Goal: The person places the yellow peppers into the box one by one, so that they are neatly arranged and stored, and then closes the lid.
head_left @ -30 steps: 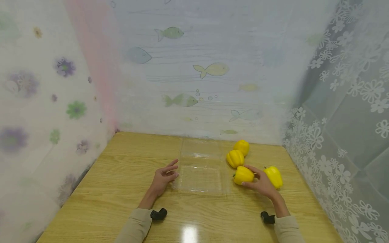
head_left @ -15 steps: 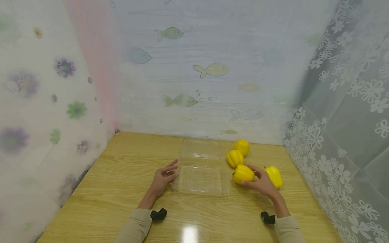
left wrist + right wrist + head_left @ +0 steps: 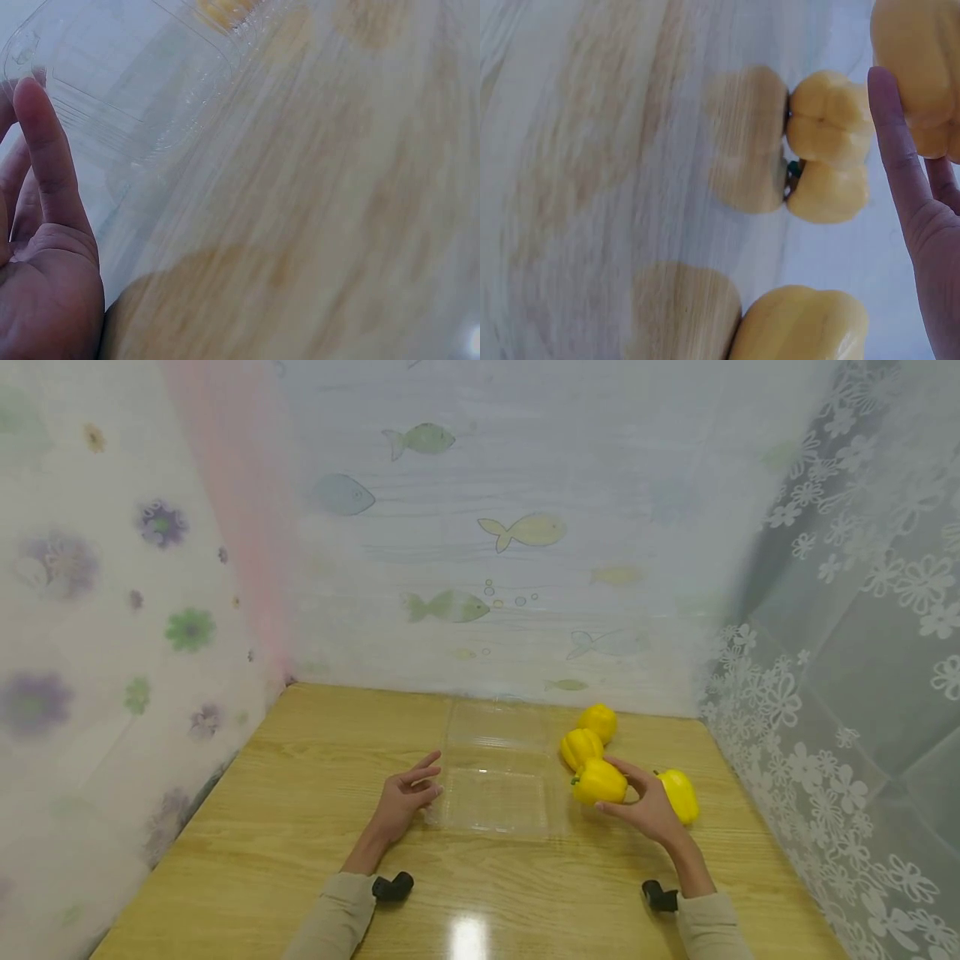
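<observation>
In the head view, my right hand [image 3: 647, 807] grips a yellow bell pepper [image 3: 600, 782] between thumb and fingers, its green stem pointing left. The right wrist view shows this bell pepper [image 3: 919, 64] raised above the tabletop. A clear plastic clamshell container [image 3: 497, 802] lies unfolded at the middle of the table, its lid [image 3: 497, 724] toward the wall. At its left edge is my left hand [image 3: 401, 806], fingers loosely extended. In the left wrist view, the thumb of my left hand [image 3: 52, 202] overlaps the container's corner [image 3: 26, 56].
Two more yellow bell peppers [image 3: 581, 749] sit together behind the held one, right of the container. Another bell pepper [image 3: 678, 796] lies to the right of my right hand. The wooden table [image 3: 315, 827] backs onto a fish-patterned curtain [image 3: 637, 552], with patterned sheets on both sides.
The bell pepper in my right hand has risen from the table and shifted slightly away from me, now overlapping the pepper behind it. My left hand and the container have stayed put.
</observation>
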Action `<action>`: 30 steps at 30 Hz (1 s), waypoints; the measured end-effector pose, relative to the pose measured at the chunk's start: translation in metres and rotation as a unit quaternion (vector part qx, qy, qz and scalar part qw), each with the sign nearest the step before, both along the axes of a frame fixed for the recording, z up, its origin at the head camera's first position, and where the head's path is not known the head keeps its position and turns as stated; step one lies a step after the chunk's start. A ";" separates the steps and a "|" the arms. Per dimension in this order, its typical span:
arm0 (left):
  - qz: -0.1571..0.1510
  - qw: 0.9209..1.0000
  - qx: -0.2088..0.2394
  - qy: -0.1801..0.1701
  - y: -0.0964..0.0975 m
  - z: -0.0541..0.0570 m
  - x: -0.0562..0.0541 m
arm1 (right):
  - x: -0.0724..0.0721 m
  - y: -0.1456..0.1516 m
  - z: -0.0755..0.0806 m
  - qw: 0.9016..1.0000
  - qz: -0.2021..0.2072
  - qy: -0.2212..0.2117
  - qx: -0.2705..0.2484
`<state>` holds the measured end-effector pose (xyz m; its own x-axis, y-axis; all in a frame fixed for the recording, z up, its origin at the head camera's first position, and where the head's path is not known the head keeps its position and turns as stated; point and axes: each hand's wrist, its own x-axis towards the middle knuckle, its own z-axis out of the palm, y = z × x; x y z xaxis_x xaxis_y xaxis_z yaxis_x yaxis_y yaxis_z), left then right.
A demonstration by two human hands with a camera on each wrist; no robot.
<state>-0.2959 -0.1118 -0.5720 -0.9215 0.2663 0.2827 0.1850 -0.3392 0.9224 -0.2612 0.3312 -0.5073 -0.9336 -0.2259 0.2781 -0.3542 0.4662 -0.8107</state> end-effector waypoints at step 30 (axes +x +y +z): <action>0.012 1.000 -0.006 -0.008 0.001 0.002 0.001 | 0.007 -0.018 0.018 0.985 0.109 -0.016 -0.133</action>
<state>-0.2950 -0.1111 -0.5695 -0.9321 0.2471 0.2647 0.1779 -0.3240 0.9292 -0.2542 0.3135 -0.4894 -0.8799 -0.3459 0.3258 -0.3951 0.1518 -0.9060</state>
